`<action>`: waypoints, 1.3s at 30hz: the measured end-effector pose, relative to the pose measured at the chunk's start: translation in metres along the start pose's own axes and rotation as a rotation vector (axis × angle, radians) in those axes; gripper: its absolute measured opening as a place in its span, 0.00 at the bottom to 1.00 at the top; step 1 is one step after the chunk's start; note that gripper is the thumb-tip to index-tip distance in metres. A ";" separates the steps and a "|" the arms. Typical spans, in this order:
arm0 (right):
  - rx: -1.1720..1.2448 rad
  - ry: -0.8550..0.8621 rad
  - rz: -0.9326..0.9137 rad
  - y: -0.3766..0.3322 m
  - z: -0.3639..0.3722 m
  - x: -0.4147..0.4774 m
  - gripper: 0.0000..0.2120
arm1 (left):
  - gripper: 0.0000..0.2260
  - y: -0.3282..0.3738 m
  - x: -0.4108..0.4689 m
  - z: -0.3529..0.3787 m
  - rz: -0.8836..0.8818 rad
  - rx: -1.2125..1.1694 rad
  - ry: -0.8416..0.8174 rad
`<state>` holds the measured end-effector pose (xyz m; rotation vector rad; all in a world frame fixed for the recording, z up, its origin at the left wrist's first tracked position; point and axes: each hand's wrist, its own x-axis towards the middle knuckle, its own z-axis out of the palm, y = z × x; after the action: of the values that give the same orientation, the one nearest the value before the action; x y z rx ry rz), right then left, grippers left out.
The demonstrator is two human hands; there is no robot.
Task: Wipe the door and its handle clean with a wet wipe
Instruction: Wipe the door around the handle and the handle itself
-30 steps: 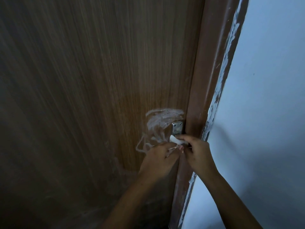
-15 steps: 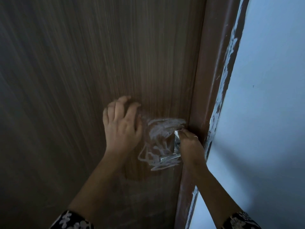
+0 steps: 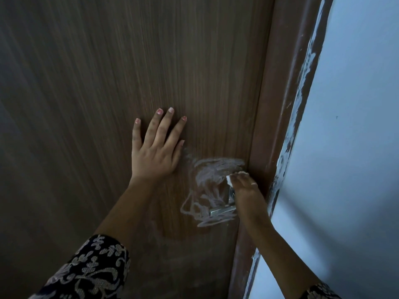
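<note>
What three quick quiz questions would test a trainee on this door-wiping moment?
1. True or false: the left hand lies flat on the door, fingers straight.
2. Where is the wet wipe? A: under the left hand. B: pinched in the right hand, by the handle. C: nowhere in view.
3. What marks the door around the handle?
Key: 1 true. 2 B. 3 white smears.
</note>
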<state>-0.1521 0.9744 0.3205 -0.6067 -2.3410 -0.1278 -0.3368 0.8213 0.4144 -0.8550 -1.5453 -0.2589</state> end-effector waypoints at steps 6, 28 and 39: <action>0.014 -0.002 0.064 0.011 0.004 -0.001 0.29 | 0.23 -0.001 0.000 0.004 0.015 0.004 0.048; 0.252 0.109 0.251 0.000 0.008 0.002 0.11 | 0.24 0.000 -0.004 0.010 0.028 0.005 0.116; 0.300 0.091 0.362 -0.005 0.008 -0.006 0.11 | 0.24 0.001 -0.004 0.011 0.023 0.006 0.126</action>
<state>-0.1555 0.9699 0.3112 -0.8385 -2.0697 0.3476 -0.3447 0.8272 0.4082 -0.8359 -1.4176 -0.2856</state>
